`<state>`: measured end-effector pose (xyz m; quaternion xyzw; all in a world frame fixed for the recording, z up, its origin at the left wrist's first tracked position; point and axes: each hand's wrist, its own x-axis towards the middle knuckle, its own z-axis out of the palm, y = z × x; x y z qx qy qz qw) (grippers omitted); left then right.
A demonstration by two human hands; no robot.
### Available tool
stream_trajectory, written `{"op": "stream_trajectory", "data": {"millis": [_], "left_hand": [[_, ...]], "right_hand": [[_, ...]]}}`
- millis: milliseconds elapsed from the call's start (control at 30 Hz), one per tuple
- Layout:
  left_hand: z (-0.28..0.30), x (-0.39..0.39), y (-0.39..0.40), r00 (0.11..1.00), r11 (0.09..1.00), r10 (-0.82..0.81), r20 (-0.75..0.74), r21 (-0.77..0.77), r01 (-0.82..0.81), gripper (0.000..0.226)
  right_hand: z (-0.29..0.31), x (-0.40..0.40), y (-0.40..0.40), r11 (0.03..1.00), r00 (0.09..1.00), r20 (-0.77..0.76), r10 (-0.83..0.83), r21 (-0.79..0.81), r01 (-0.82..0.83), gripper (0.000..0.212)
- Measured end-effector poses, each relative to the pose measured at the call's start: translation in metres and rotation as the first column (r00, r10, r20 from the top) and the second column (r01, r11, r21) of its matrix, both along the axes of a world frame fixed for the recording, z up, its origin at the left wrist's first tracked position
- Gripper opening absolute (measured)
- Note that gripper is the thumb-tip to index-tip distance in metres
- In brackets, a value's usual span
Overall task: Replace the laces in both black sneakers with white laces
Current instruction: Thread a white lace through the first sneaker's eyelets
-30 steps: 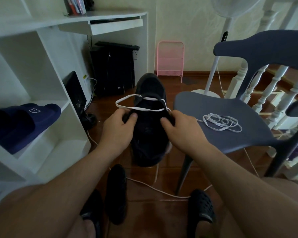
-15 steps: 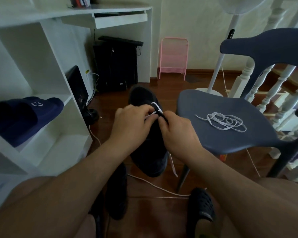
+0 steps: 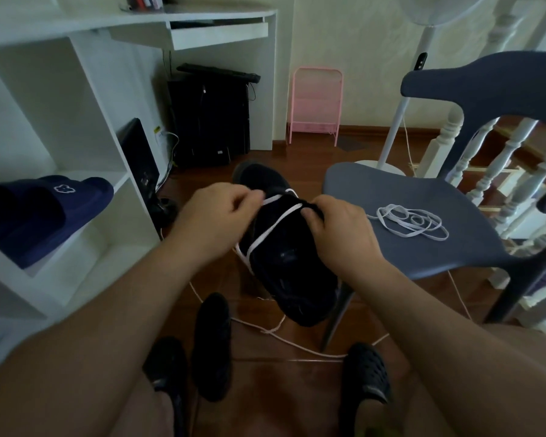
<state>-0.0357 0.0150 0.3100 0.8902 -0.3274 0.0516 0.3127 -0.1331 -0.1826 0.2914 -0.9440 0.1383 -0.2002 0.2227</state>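
Observation:
I hold a black sneaker (image 3: 292, 266) in the air in front of me, toe pointing away. A white lace (image 3: 267, 230) runs across its eyelets and trails down its left side. My left hand (image 3: 213, 220) pinches the lace at the sneaker's upper left. My right hand (image 3: 339, 230) grips the sneaker's upper right edge, fingers curled over it. The second black sneaker (image 3: 212, 345) stands on the floor between my feet. Another white lace (image 3: 412, 223) lies coiled on the grey-blue chair seat (image 3: 448, 247).
A white shelf unit (image 3: 76, 130) with dark blue slippers (image 3: 41, 212) stands at my left. A white cord (image 3: 297, 343) snakes over the wooden floor. A computer tower, a pink rack (image 3: 316, 102), a fan stand and white banisters (image 3: 501, 165) stand behind.
The wide loop of lace above the sneaker has been drawn flat onto the eyelets. My hands came together at the sneaker's top, then moved apart to its two sides. The sneaker has tilted.

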Motion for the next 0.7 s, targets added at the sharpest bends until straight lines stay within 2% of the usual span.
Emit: {"op": "stream_trajectory", "data": {"millis": [100, 167, 233, 267, 333, 400, 500, 600, 633, 700], "left_hand": [[-0.005, -0.015, -0.027, 0.977, 0.990, -0.034, 0.209, 0.139, 0.005, 0.049], [-0.010, -0.020, -0.034, 0.976, 0.993, -0.064, 0.208, 0.112, 0.042, 0.042], [-0.010, -0.018, -0.031, 0.984, 0.989, -0.151, 0.098, 0.016, 0.150, 0.034], [-0.006, -0.016, -0.027, 0.976, 0.976, -0.214, -0.034, -0.050, 0.212, 0.031], [0.005, -0.013, -0.015, 0.891, 0.937, -0.338, -0.302, -0.198, 0.288, 0.030], [0.011, -0.012, -0.007, 0.859, 0.928, -0.358, -0.365, -0.236, 0.287, 0.027], [0.005, -0.015, -0.012, 0.948, 0.985, -0.153, -0.277, -0.117, 0.125, 0.032], [0.000, -0.023, -0.029, 0.999, 0.998, -0.032, -0.016, 0.051, 0.033, 0.047], [-0.001, -0.024, -0.033, 1.000, 0.999, -0.024, 0.010, 0.039, 0.024, 0.044], [0.000, -0.025, -0.035, 0.999, 0.998, -0.015, -0.037, -0.055, 0.013, 0.032]], "right_hand": [[-0.001, 0.000, 0.011, 0.996, 0.999, 0.024, 0.046, -0.076, -0.044, 0.027], [-0.001, 0.000, 0.014, 0.995, 0.998, 0.024, 0.059, -0.076, -0.057, 0.026], [-0.003, 0.003, 0.009, 0.999, 0.999, 0.014, 0.044, -0.026, -0.044, 0.026], [-0.003, 0.004, 0.004, 0.999, 1.000, 0.010, 0.024, 0.028, -0.024, 0.026], [0.001, 0.006, -0.007, 0.993, 1.000, 0.016, -0.022, 0.115, 0.020, 0.027], [0.004, 0.004, -0.014, 0.993, 0.998, 0.039, -0.042, 0.110, 0.038, 0.028], [0.004, -0.002, -0.006, 0.999, 0.996, 0.086, -0.022, 0.043, 0.019, 0.028], [0.000, -0.004, 0.009, 0.996, 0.997, 0.069, 0.019, -0.094, -0.012, 0.027], [-0.001, -0.004, 0.013, 0.991, 0.997, 0.071, 0.040, -0.133, -0.031, 0.027], [-0.001, -0.004, 0.016, 0.982, 0.994, 0.075, 0.077, -0.178, -0.062, 0.026]]}}
